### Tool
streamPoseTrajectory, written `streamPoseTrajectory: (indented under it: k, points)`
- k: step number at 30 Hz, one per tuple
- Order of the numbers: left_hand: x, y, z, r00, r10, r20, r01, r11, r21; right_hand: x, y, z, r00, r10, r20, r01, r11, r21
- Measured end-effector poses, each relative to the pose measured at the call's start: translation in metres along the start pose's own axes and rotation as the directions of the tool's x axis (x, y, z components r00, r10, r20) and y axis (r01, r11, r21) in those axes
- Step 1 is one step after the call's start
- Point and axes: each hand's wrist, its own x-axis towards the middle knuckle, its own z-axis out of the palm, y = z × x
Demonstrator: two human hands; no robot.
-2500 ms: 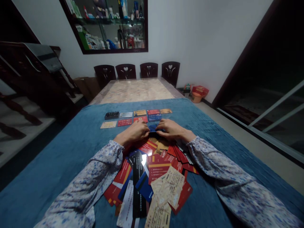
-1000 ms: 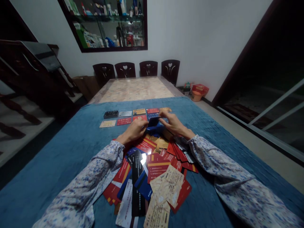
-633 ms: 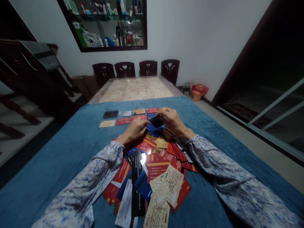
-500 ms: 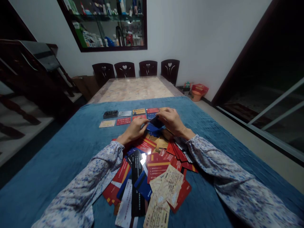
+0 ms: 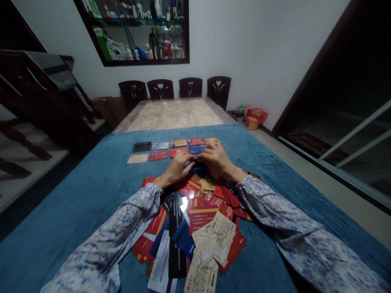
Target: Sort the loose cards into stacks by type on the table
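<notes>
My left hand [image 5: 177, 169] and my right hand [image 5: 216, 161] meet above the far side of a loose card pile [image 5: 203, 219]. Between them they pinch a dark blue card [image 5: 199, 165], mostly covered by the fingers. Another blue surface shows just beneath it. The pile mixes red, blue, black, white, cream and gold plastic cards, overlapping at many angles. Beyond my hands, cards lie in two rows: a black stack [image 5: 142, 146], a silver card [image 5: 160, 145], a yellow card [image 5: 179, 143], a blue stack [image 5: 197, 149], a cream card [image 5: 137, 158] and several red ones [image 5: 159, 155].
A blue cloth [image 5: 100, 195] covers the near part of the long table; its far end shows a marbled top [image 5: 177, 114]. Several dark chairs [image 5: 161, 89] stand behind it. To the right, an orange bucket [image 5: 252, 123] is on the floor.
A blue card was tilted up between my hands and turned; now it is lower. My right hand has come down and left, closer to my left hand.
</notes>
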Motion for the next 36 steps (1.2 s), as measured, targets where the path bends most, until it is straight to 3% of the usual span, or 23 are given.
streamPoseTrajectory:
  k: [13,25,31,36]
  points:
    - [-0.003,-0.009,-0.002,0.995,-0.101,-0.021,0.101,0.995,-0.021,-0.008,0.006,0.005,0.993,0.101,0.066,-0.103,0.994,0.042]
    - [-0.009,-0.017,0.001,0.991,-0.129,-0.029,0.130,0.991,0.024,-0.009,-0.006,-0.001,0.939,0.264,0.219,-0.258,0.965,-0.054]
    - [-0.009,-0.016,0.003,0.987,-0.157,0.028,0.154,0.984,0.087,-0.009,-0.010,-0.002,0.899,0.334,0.283,-0.330,0.942,-0.064]
    - [-0.010,-0.013,0.003,0.974,-0.209,0.085,0.201,0.975,0.098,-0.010,-0.009,0.000,0.893,0.348,0.285,-0.357,0.934,-0.022]
